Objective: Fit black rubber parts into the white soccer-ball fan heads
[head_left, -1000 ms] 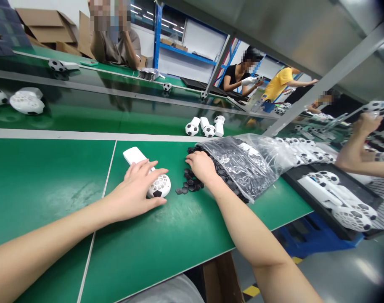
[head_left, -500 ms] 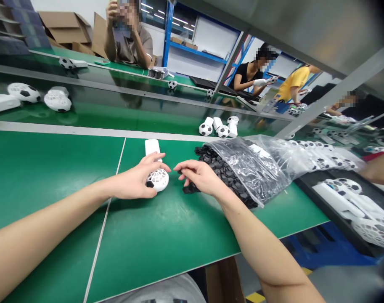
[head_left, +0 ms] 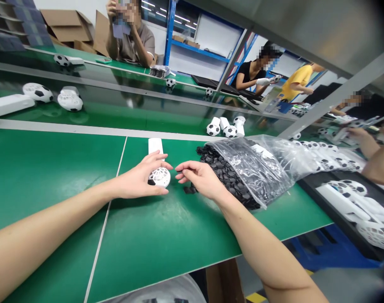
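A white handheld fan [head_left: 160, 177] with a football-patterned, grilled round head lies on the green bench, its handle pointing away from me. My left hand [head_left: 144, 174] curves around the head, fingers along the far side and thumb at the near edge. Just right of it, my right hand [head_left: 196, 176] pinches a small black piece [head_left: 179, 171], mostly hidden by the fingertips. Another loose black piece [head_left: 189, 190] lies on the bench beneath that hand. Close by on the right, a clear plastic bag [head_left: 258, 168] spills many black pieces [head_left: 223, 172].
A conveyor belt [head_left: 122, 118] beyond the bench carries several football-patterned fans [head_left: 70, 99]. At right, a black tray [head_left: 318, 198] holds more fans. Several people sit or stand across the line, and a person's arm [head_left: 381, 155] reaches in at far right. A slanted metal post [head_left: 330, 92] crosses above.
The fans on the near belt have shifted right. My left thumb has slid slightly right along the fan head; my right hand stays nearly still. A person's hand has come into view at far right.
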A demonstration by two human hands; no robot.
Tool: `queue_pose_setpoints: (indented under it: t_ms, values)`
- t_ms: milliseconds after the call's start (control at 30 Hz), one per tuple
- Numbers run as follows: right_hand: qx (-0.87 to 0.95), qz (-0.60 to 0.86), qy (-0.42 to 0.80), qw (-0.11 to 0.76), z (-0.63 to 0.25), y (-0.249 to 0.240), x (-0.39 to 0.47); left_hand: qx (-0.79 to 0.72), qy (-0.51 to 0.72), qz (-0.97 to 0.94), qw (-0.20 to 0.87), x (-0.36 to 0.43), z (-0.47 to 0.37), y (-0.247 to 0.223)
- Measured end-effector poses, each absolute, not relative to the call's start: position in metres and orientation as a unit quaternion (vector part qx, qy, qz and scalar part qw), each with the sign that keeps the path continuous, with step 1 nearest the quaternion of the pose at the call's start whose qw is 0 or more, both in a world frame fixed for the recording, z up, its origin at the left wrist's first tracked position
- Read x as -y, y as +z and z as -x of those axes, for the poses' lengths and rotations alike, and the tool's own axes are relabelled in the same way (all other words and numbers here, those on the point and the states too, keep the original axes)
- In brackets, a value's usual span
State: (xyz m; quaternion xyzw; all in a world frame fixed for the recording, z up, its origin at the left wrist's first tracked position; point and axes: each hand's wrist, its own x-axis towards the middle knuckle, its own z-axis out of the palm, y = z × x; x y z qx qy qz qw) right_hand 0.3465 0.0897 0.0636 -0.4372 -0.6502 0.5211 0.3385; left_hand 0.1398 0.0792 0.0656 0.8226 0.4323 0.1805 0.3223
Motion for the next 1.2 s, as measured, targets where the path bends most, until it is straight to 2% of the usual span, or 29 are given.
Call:
queue_pose_setpoints:
  t_ms: [100, 300, 367, 567, 867, 967, 1200]
  values:
    - [0.680, 0.432, 0.473, 0.356, -0.347, 0.060, -0.091, -0.432, 0.183, -0.825, 0.316, -0.080, -0.140, 0.065]
    - [0.797, 0.407, 0.238, 0.377, -0.352, 0.062, -0.090, -0.427, 0.191, -0.828, 0.309, -0.078, -0.141, 0.064]
    - [0.814, 0.399, 0.205, 0.369, -0.352, 0.065, -0.088, -0.440, 0.189, -0.822, 0.308, -0.077, -0.143, 0.064]
    - [0.760, 0.407, 0.383, 0.332, -0.347, 0.067, -0.081, -0.470, 0.190, -0.806, 0.306, -0.074, -0.146, 0.063]
    - [0.702, 0.384, 0.517, 0.303, -0.343, 0.065, -0.076, -0.466, 0.189, -0.809, 0.304, -0.074, -0.146, 0.065]
    - [0.691, 0.377, 0.538, 0.302, -0.342, 0.065, -0.076, -0.465, 0.188, -0.810, 0.304, -0.074, -0.146, 0.065]
    - [0.720, 0.383, 0.475, 0.329, -0.335, 0.056, -0.080, -0.452, 0.203, -0.809, 0.316, -0.075, -0.145, 0.065]
